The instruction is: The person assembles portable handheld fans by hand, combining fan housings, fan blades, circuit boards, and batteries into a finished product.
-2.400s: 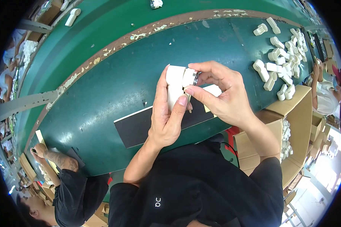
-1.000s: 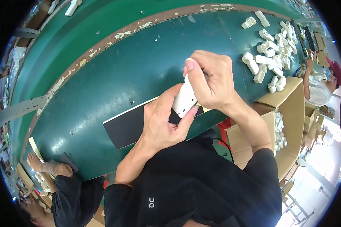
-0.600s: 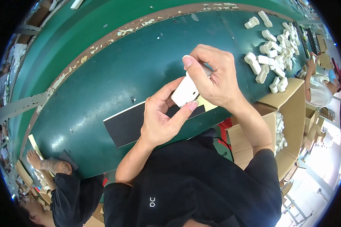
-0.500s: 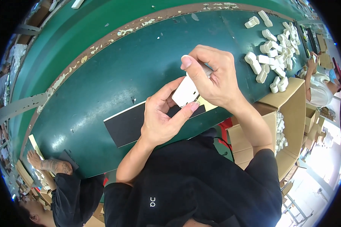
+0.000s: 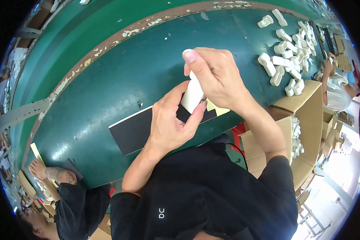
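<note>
At centre frame, the left hand (image 5: 169,120) grips a white casing (image 5: 193,95) between thumb and fingers, while the right hand (image 5: 219,78) wraps its upper end. From where I stand it looks light, stiff, perhaps slippery; I'd hold it by its long sides. Beneath lies a black strip (image 5: 133,133); farther off, white pieces (image 5: 280,61) crowd the upper right.

We are counting one left hand (image 5: 170,120) and one right hand (image 5: 214,76), both holding one white piece (image 5: 192,96). One black board (image 5: 132,132) is lying by the table's (image 5: 164,56) near edge. Toward the right end, we are seeing more than a dozen loose white parts (image 5: 277,60), too jumbled to count. One big box (image 5: 312,116) is standing near the right corner.
</note>
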`<state>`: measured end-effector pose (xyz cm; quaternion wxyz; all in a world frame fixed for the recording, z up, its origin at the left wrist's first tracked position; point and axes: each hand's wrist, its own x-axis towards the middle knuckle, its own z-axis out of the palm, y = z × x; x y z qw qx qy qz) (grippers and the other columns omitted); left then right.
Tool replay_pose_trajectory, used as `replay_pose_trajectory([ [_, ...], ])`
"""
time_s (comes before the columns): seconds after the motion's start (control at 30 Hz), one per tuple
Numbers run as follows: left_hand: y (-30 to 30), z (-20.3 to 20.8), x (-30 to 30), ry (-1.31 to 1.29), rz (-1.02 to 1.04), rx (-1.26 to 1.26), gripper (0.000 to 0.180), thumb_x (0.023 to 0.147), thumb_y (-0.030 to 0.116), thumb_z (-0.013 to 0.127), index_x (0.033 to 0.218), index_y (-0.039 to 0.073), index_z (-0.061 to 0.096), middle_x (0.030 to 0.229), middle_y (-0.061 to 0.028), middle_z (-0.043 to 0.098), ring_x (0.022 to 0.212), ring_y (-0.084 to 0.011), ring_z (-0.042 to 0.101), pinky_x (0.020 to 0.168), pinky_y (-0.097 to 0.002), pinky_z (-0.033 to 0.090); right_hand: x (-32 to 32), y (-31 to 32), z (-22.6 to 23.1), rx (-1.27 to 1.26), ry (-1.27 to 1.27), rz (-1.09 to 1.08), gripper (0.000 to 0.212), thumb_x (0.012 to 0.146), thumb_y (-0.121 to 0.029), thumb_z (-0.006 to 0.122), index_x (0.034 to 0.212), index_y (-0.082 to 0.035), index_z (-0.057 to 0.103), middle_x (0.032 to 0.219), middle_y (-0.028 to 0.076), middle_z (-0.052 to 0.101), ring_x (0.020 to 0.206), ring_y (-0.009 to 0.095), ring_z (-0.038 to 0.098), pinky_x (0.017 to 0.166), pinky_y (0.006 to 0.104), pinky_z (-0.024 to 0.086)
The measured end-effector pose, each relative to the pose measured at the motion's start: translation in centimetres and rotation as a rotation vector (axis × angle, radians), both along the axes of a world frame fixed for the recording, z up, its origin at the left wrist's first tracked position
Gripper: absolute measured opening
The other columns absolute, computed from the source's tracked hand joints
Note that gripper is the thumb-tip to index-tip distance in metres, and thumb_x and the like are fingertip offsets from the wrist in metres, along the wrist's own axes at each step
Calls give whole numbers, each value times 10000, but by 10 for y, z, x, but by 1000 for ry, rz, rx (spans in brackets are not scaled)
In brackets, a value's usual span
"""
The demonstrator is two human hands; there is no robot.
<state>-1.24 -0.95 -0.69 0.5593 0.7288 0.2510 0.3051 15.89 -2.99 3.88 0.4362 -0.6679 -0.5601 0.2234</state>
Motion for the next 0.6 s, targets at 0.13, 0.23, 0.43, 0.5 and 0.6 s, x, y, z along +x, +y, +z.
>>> replay_pose_trajectory([
  [0.13, 0, 2, 1, 33, 94, 88, 485, 833, 111, 801, 1235, -85, 614, 988, -209, 734, 846, -346, 750, 736, -375, 581, 5, -3, 0, -105, 249, 81, 557, 1076, -442, 478, 831, 27, 655, 696, 126, 588, 657, 280, 595, 626, 395, 468],
  [0.23, 2, 10, 0, 108, 136, 213, 488, 842, 62, 796, 1278, -64, 620, 1035, -195, 748, 928, -239, 758, 811, -331, 588, 13, -7, -1, -83, 207, 52, 726, 1102, -563, 248, 1152, 39, 651, 1066, 118, 654, 1057, 208, 592, 993, 344, 447],
  [0.43, 9, 7, -8, -281, -16, -637, 435, 1047, 126, 593, 1411, -91, 498, 1267, -219, 670, 1107, -293, 707, 996, -394, 558, 26, -22, -1, -5, 306, -95, 579, 1125, -438, 352, 1098, 50, 662, 981, 110, 656, 966, 202, 600, 931, 345, 466],
  [0.5, 24, -4, -15, -508, -178, -956, 529, 1061, 224, 544, 1446, -119, 424, 1269, -243, 634, 1105, -310, 697, 985, -421, 577, 26, -31, 1, -79, 280, -138, 554, 1124, -424, 362, 1095, 41, 662, 947, 101, 648, 952, 189, 593, 932, 336, 455],
  [0.6, 30, -16, -22, -801, -327, -1151, 585, 1061, 263, 528, 1464, -136, 385, 1279, -249, 615, 1121, -327, 680, 993, -437, 568, 28, -38, -10, -110, 274, -98, 545, 1124, -420, 364, 1087, 34, 663, 934, 91, 639, 940, 187, 587, 924, 334, 452],
])
